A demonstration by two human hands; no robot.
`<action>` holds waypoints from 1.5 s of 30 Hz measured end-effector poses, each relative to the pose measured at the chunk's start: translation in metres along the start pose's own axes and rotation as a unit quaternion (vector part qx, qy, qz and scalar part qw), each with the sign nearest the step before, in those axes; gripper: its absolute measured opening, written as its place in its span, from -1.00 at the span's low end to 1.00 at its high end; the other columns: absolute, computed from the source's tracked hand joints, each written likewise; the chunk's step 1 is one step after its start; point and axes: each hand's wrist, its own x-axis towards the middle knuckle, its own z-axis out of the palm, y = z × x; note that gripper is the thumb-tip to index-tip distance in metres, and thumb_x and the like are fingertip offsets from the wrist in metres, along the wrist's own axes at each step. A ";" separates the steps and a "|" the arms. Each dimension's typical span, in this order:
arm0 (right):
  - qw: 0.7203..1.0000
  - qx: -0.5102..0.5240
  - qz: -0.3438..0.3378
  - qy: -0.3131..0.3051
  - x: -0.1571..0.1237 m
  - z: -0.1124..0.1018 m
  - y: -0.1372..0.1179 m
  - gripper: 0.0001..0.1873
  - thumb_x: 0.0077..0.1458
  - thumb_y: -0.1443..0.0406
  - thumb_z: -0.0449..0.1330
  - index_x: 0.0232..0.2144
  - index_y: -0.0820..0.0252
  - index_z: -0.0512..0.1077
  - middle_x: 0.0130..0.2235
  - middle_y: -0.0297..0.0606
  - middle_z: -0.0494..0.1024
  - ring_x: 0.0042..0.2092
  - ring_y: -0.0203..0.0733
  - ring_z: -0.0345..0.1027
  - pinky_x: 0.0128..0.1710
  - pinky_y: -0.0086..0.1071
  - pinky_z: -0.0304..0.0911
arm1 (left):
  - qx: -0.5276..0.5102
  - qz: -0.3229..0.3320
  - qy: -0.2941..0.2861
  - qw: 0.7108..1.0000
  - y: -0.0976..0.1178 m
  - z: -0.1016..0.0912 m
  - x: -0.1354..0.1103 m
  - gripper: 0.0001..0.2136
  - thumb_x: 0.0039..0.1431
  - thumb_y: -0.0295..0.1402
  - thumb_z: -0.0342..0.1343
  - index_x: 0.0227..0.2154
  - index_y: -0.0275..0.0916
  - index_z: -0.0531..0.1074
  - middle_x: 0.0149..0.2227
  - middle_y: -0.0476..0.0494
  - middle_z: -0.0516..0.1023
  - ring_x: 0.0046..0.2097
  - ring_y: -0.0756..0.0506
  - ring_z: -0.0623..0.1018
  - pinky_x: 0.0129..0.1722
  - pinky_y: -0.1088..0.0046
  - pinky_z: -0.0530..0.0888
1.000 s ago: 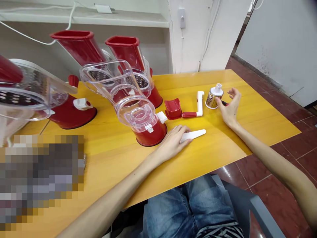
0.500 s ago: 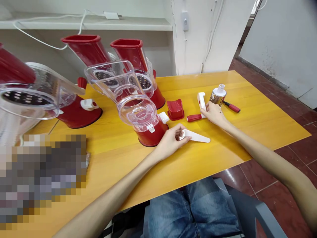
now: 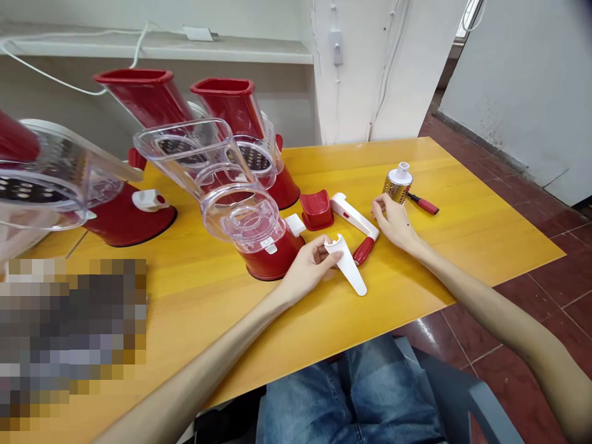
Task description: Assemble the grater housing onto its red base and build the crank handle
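My left hand point(image 3: 308, 268) holds a white plastic spatula-shaped piece point(image 3: 348, 264) by its wider end, with the narrow end pointing at the table. My right hand point(image 3: 395, 223) rests open on the yellow table point(image 3: 398, 265), holding nothing. Its fingertips are just in front of a steel grater drum with a white cap point(image 3: 398, 185). A white crank handle with a red grip point(image 3: 354, 216) lies between my hands, and a red scoop-shaped cover point(image 3: 317, 209) sits beside it. Behind the drum lies a small red-handled part point(image 3: 425, 205).
A clear-bodied rotary grater on a red suction base point(image 3: 271, 256) stands just left of my left hand. Further left and behind are other red-and-clear graters point(image 3: 139, 216). A pixelated patch point(image 3: 69, 339) covers the table's left front. The table's front edge point(image 3: 351, 345) lies above my jeans.
My left hand has lifted the white piece and turned it upright. My right hand has left the crank, which now lies turned with its red grip toward me, and moved right toward the drum.
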 end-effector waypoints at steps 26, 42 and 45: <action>0.968 0.190 -0.133 -0.102 0.000 -0.050 -0.009 -0.59 0.02 0.02 0.44 -0.17 0.10 0.52 -0.31 -0.33 0.56 -0.42 -0.25 0.28 -0.42 -0.36 0.18 | 0.080 0.100 0.025 0.991 0.030 0.002 -0.020 -0.72 0.26 -0.10 0.22 -0.21 -0.23 0.48 -0.30 -0.15 0.67 -0.23 -0.12 0.66 -0.20 0.39 0.55; 0.940 0.253 -0.198 -0.115 -0.006 -0.044 -0.017 -0.63 0.25 -0.06 0.22 -0.20 0.07 0.59 -0.28 -0.29 0.40 -0.29 -0.21 0.29 -0.30 -0.31 0.21 | 0.008 0.207 0.165 0.964 0.077 0.038 0.044 -0.60 0.03 -0.09 0.41 -0.33 -0.21 0.36 -0.38 0.03 0.51 -0.40 0.03 0.56 -0.40 0.53 0.61; 0.942 0.269 -0.172 -0.105 -0.006 -0.043 -0.019 -0.66 0.14 -0.03 0.33 -0.37 0.10 0.57 -0.32 -0.31 0.44 -0.29 -0.20 0.32 -0.27 -0.29 0.24 | 0.045 0.204 0.097 0.973 0.079 0.040 0.052 -0.62 0.08 -0.08 0.38 -0.37 -0.24 0.35 -0.35 -0.01 0.52 -0.40 0.02 0.55 -0.42 0.50 0.60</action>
